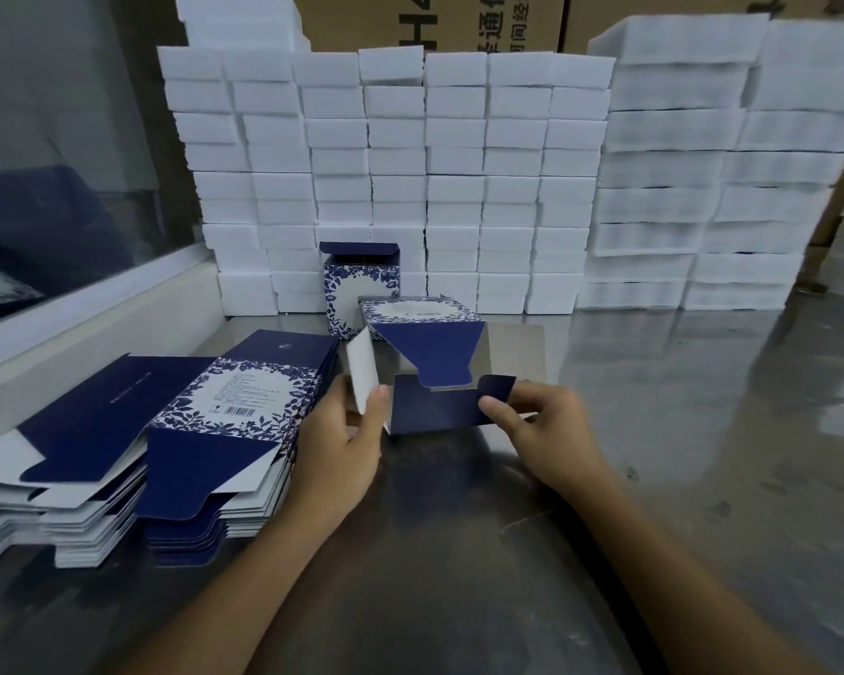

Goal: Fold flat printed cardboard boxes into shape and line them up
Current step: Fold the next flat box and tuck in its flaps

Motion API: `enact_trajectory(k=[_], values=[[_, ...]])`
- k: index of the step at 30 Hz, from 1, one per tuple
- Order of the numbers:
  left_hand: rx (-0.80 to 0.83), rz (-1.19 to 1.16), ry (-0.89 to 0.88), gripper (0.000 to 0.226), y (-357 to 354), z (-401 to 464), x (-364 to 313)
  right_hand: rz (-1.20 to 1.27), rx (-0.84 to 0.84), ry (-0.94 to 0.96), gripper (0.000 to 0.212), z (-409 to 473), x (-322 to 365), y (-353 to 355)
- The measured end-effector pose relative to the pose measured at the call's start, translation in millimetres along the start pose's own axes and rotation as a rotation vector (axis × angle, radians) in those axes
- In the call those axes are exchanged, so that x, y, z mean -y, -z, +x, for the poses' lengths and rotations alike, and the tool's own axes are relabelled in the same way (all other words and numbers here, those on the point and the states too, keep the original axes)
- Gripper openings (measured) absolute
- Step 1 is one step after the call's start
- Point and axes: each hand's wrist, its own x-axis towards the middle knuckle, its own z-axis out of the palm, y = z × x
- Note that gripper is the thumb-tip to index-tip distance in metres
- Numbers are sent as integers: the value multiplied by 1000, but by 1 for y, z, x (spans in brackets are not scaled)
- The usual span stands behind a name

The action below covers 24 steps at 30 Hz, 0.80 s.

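Both hands pinch flaps of half-folded box [425, 353], navy with blue-white floral print: left hand [347, 431] white flap, right hand [542, 426] navy flap.

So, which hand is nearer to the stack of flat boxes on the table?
Left. The left hand is right beside the stack of flat boxes, almost touching its edge, and holds the box being folded. The right hand grips that box's far side.

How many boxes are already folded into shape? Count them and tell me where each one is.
2. One finished box stands upright against the white foam blocks. The box being folded lies in front of it, gripped by the left hand and right hand, bottom flaps open.
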Motion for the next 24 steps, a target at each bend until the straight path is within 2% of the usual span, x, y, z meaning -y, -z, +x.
enact_trajectory(k=[3,7,10,11,13,16,21,24], values=[[33,171,-78,17,-1,0,3,7,-48,-28,4,-1,4,-3],[97,326,-107,28,1,2,9,50,-60,-36,11,-5,10,-7],[112,307,-56,16,1,1,9,64,-92,-31,12,-7,13,-11],[98,294,-32,23,1,0,9,62,-120,-36,13,-6,13,-11],[74,295,-20,34,-1,0,10,41,-184,-44,28,-5,9,-11],[68,299,-87,28,-4,-1,6,35,-242,-74,51,-6,7,-12],[-16,238,-121,28,-5,-1,2,31,-122,-239,61,-6,12,-20],[-47,138,-52,29,-4,-1,-1,25,-15,-257,53,-11,21,-22]])
